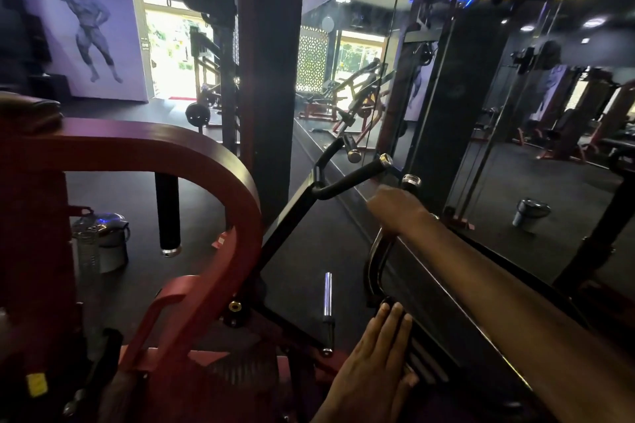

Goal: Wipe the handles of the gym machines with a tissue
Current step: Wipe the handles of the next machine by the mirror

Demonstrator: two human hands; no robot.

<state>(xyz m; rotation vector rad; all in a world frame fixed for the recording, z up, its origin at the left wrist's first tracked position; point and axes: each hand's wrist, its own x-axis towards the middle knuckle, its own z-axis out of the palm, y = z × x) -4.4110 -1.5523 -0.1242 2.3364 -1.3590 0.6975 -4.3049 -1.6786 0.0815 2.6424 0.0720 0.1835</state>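
My right hand [395, 209] is closed around the upper part of a black machine handle [410, 182] with a chrome end cap, which curves down as a glossy black bar [376, 268]. No tissue shows; the hand hides whatever is under it. My left hand [374, 361] lies flat, fingers straight and together, on a black ridged part of the machine at the bottom. Two more black handles with chrome caps, one [357, 175] nearer and one [348, 148] behind it, stick out on an angled arm just left of my right hand.
A curved red frame [206, 161] arches across the left foreground. A black roller pad [167, 213] hangs behind it, with a metal bin [110, 240] on the floor. A chrome peg [328, 295] stands at centre. A dark upright column [271, 79] and a mirror wall [515, 113] close off the right.
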